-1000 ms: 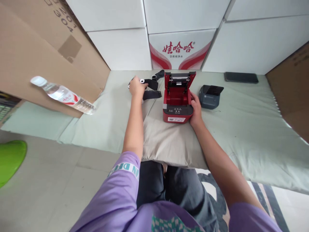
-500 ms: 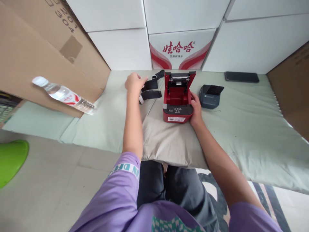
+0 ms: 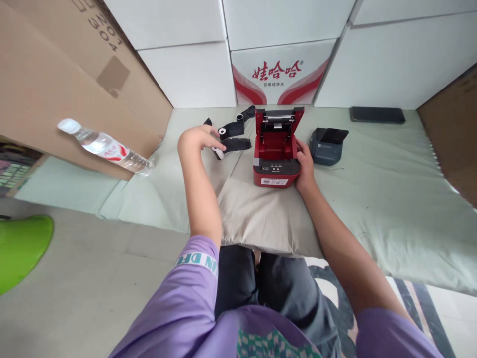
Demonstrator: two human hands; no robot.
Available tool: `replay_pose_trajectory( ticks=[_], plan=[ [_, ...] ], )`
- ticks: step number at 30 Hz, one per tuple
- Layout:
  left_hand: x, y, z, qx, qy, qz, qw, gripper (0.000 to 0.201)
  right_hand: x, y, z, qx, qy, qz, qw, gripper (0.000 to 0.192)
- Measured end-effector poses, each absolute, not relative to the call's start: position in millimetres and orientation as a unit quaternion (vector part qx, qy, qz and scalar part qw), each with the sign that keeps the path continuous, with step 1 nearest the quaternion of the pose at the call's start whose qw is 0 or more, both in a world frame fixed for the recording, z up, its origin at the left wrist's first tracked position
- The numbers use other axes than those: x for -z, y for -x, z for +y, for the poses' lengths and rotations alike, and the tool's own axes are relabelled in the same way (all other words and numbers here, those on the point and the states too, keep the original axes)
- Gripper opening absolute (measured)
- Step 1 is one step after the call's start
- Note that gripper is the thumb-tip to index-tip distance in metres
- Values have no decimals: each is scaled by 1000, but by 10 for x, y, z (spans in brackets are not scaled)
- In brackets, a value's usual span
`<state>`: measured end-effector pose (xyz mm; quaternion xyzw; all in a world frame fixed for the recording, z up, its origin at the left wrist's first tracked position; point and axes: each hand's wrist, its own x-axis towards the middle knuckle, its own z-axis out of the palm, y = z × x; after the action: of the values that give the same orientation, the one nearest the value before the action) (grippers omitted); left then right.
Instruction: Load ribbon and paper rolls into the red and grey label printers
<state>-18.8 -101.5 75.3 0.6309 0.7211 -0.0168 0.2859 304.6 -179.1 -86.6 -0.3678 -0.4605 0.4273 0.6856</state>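
Note:
A small red and black printer (image 3: 278, 169) stands with its lid raised and its inside showing. My right hand (image 3: 305, 166) is wrapped round its right side, fingers partly hidden behind it. To the left, my left hand (image 3: 197, 139) is held over the bedding, fingers apart, at the near ends of some small rolls with black strips. One white roll (image 3: 218, 153) lies just under its fingers, with a black strip (image 3: 238, 144) running right. Behind it is another black strip (image 3: 234, 129) with a white-ended roll. A dark ring-shaped roll (image 3: 239, 118) lies farther back.
Right of the printer sits a dark blue device (image 3: 327, 146) with its flap up, and farther back a black phone (image 3: 377, 115). A water bottle (image 3: 106, 146) leans by a cardboard box (image 3: 122, 109) at left. White boxes (image 3: 186, 74) line the back.
My left hand has drawn back leftward and its fingers have spread, uncovering the white-ended roll. The right hand keeps its hold on the printer.

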Motion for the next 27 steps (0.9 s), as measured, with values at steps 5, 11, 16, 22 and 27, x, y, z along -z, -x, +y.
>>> replay_pose_trajectory(
  ticks=[5, 11, 16, 22, 27],
  plan=[
    [-733, 119, -999, 93, -657, 701, 262, 64, 879, -3061, -1782, -422, 373, -470, 679, 74],
    [-653, 96, -948, 100, -643, 712, 264, 51, 877, -3071, -1797, -420, 376, -471, 678, 72],
    [-884, 92, -1158, -116, -706, 646, 268, 28, 907, -3080, -1783, -417, 367, -482, 677, 69],
    [-1100, -145, -1403, -374, -734, 493, 280, 56, 909, -3087, -1767, -426, 366, -474, 678, 71],
    [-1067, -462, -1393, -378, -730, 444, 356, 89, 907, -3107, -1771, -419, 369, -488, 671, 69]
  ],
)
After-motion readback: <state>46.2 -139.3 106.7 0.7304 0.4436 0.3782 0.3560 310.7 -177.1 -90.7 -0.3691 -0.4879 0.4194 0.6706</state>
